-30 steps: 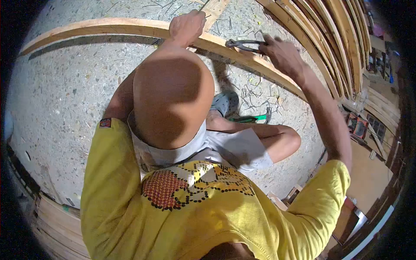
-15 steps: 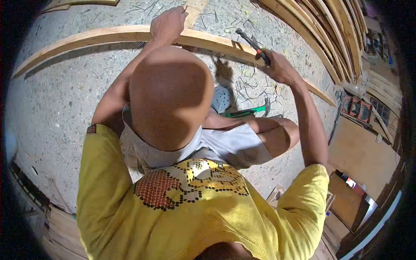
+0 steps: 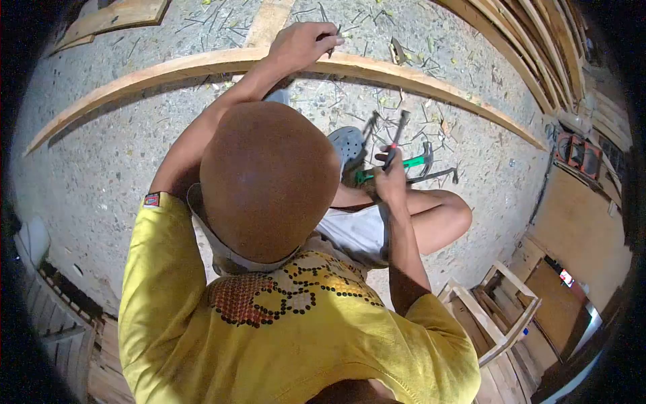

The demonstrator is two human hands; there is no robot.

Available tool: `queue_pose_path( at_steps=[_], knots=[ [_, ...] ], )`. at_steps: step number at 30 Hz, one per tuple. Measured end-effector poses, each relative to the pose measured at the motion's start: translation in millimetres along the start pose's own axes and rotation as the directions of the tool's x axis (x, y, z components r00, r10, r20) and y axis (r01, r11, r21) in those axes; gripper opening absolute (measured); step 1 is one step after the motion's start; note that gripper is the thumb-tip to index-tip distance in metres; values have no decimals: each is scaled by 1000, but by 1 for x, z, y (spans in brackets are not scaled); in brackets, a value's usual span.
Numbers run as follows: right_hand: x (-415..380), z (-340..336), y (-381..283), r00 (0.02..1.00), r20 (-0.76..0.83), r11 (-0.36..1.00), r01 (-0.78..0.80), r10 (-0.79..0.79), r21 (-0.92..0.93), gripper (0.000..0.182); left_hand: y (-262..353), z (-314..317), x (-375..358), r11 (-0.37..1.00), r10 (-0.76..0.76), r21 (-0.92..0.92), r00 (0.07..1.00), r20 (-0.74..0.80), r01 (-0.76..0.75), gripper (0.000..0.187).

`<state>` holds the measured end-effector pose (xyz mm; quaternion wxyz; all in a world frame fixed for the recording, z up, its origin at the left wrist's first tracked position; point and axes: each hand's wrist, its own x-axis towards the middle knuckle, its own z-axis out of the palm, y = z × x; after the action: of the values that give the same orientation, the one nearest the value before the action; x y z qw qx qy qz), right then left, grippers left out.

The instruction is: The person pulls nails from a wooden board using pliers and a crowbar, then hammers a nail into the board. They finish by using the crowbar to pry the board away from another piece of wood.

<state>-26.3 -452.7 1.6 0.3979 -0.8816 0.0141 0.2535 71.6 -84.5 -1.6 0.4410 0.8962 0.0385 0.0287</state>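
Note:
Above the long curved-looking wooden beam [image 3: 168, 69], my left hand [image 3: 304, 46] pinches a small dark nail-like piece [image 3: 332, 48]. My right hand [image 3: 390, 176] is wrapped round the dark and red handle of a hammer-like tool [image 3: 395, 143], blurred at its upper end. The tool is between my shoe and the green-handled hammer. That green hammer [image 3: 418, 161] lies on the floor just right of my right hand, with a dark pry bar [image 3: 439, 176] below it. A flat board [image 3: 268, 23] meets the beam from behind, near my left wrist.
Scattered nails lie on the concrete floor [image 3: 323, 101] around the beam. Long planks [image 3: 515, 54] are stacked at the upper right, and another board [image 3: 124, 18] is at the upper left. A wooden frame [image 3: 494, 313] stands at the lower right. My grey shoe [image 3: 346, 145] is below the beam.
My right hand has moved down and left, away from the beam, with the tool. My left hand has shifted right along the beam. The view has shifted slightly.

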Motion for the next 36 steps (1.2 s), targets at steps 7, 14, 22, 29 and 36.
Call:
queue_pose_path(
  at_steps=[7, 14, 22, 29, 36],
  knots=[
    [-4, -41, -57, 992, -25, 916, 106, -125, -387, 65, -4, 6, 4, 998, 43, 55, 991, -126, -36, 40],
    [30, -51, -62, 972, -11, 953, 226, -233, -203, 49, 3, 4, 1, 997, 20, 73, 997, -80, -15, 39],
    [49, -65, -176, 877, 70, 861, 480, -475, -170, 68, -1, 14, 0, 975, 164, 177, 971, -176, -133, 34],
    [111, -45, -189, 664, 16, 611, 697, -747, -376, 73, 7, 16, -4, 935, 327, 208, 924, -197, -286, 30],
    [115, -37, -201, 816, -285, 860, 505, -503, -75, 76, 7, 13, -2, 958, 236, 197, 963, -128, -208, 30]
  ],
)
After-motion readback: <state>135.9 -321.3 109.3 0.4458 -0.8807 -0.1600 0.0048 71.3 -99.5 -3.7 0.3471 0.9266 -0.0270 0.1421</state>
